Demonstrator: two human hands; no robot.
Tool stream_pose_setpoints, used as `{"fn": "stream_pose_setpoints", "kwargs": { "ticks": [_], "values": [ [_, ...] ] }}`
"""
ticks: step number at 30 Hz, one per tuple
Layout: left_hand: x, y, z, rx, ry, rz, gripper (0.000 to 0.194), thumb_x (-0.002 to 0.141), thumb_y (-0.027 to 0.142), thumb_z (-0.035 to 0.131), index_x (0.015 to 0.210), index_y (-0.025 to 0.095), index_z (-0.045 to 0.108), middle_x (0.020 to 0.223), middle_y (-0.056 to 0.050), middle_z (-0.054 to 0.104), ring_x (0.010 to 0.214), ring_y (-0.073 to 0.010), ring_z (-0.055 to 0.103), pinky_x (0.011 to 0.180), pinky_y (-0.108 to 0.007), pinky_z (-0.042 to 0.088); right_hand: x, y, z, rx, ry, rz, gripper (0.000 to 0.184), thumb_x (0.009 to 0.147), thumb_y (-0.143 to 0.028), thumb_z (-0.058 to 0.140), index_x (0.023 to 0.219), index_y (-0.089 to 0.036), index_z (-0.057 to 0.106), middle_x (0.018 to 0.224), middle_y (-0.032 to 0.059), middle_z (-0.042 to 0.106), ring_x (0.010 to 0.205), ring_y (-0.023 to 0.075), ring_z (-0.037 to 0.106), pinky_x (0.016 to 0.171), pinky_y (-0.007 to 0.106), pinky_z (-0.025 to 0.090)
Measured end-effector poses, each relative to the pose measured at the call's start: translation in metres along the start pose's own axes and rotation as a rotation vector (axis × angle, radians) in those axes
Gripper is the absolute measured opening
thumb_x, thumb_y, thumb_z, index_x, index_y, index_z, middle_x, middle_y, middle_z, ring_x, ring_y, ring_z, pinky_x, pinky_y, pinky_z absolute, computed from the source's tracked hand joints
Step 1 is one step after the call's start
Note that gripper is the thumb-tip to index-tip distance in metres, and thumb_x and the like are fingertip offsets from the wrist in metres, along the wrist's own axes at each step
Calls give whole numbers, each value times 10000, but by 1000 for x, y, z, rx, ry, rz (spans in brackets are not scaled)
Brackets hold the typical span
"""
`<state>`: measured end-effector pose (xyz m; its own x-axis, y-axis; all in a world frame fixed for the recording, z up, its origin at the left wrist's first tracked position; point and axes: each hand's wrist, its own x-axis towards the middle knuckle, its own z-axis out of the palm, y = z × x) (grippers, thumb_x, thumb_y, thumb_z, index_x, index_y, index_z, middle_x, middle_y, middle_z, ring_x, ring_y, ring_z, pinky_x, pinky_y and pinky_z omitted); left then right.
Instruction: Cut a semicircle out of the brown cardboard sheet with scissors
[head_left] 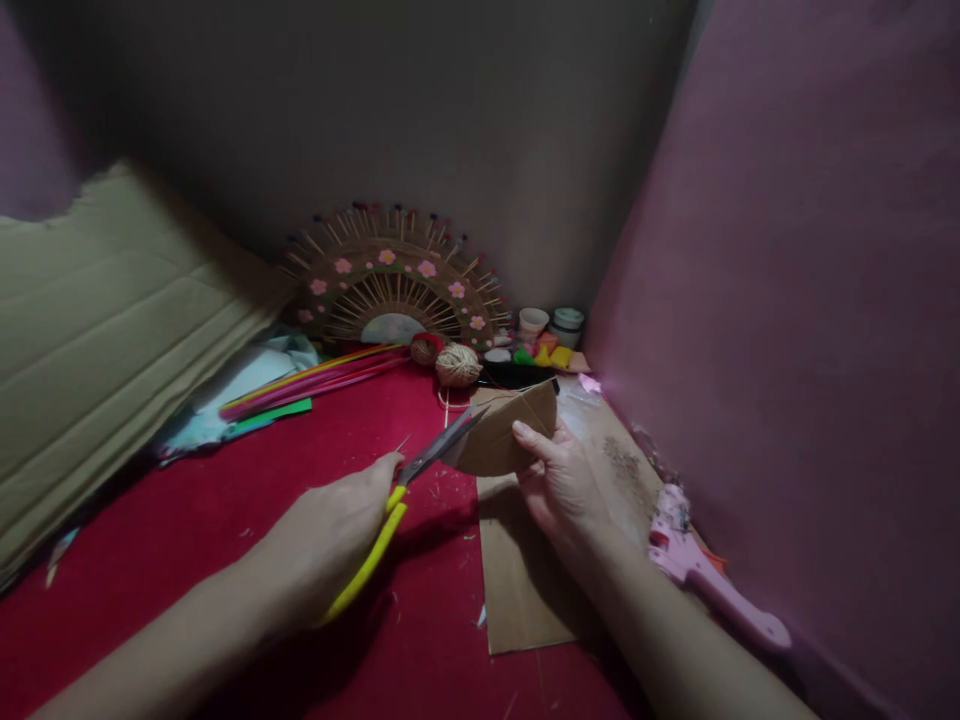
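Brown cardboard piece (495, 448) held up over red table (225, 520), pinched between thumb and fingers of right hand (561, 485). Scissors (437, 452) at its left edge, left hand (337, 525) curled round yellow handles; blade spread hard to tell. Cardboard strip (517, 600) lying below. Pink glue gun (705, 572) at right. Behind: yarn ball (458, 366), then flowered fan (405, 245).

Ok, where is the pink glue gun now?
In the head view, the glue gun lies at lower right, between the right forearm and the pink surface.
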<state>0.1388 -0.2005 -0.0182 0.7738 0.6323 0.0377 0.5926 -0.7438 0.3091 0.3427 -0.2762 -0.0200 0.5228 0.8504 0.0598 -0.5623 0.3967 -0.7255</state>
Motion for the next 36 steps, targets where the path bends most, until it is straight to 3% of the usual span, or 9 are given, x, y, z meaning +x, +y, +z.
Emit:
{"fn": "stream_pose_setpoints", "kwargs": {
  "ticks": [5,12,17,23,26,30,33,36],
  "values": [
    [2,2,2,163,-71,-32,539,865,299,262,1336,63,373,1133,-226,639,993,-363,642,778,-469,505,-2,4,2,29,-41,-8,433,676,-117,696,1087,-230,624,866,-14,750,768,181,686,848,364,525],
    [2,15,-6,263,-203,-79,406,809,282,370,1180,124,419,876,-128,687,775,-317,678,608,-367,445,-5,5,5,70,-31,36,443,678,-95,687,1097,-221,616,854,-4,753,795,194,692,852,373,530],
    [1,12,-7,305,-206,-25,267,827,315,370,1037,161,426,811,-98,671,663,-283,661,526,-322,363,-5,5,5,78,-43,36,436,688,-77,668,1092,-235,619,843,-21,748,775,181,686,855,367,526],
    [0,9,-10,316,-227,-10,257,800,325,429,1014,184,431,726,-55,665,624,-256,651,503,-298,323,-2,6,4,76,-21,43,408,677,-85,683,1059,-223,639,844,-12,753,756,184,689,842,374,534],
    [-1,7,-10,164,-148,-5,382,782,328,457,1125,164,418,795,-68,675,672,-257,658,559,-312,416,0,4,3,100,16,37,327,675,-121,700,991,-200,667,830,2,755,793,199,692,848,382,536],
    [1,1,-6,47,-24,-57,437,870,304,327,1265,129,391,1088,-169,660,974,-302,651,780,-393,499,2,4,2,117,55,25,225,692,-202,717,915,-190,688,820,18,756,884,226,687,866,401,534],
    [2,2,-2,88,-70,-33,458,897,306,260,1277,92,401,1196,-218,608,1072,-335,610,853,-451,486,1,5,3,101,40,12,229,697,-197,716,924,-213,689,884,14,757,941,225,676,886,409,527],
    [2,8,-1,136,-130,-34,449,890,292,248,1260,84,398,1116,-203,633,966,-332,645,774,-445,502,-1,6,4,97,13,15,216,716,-192,707,927,-233,687,908,8,756,966,222,669,897,418,522]
  ]
}}
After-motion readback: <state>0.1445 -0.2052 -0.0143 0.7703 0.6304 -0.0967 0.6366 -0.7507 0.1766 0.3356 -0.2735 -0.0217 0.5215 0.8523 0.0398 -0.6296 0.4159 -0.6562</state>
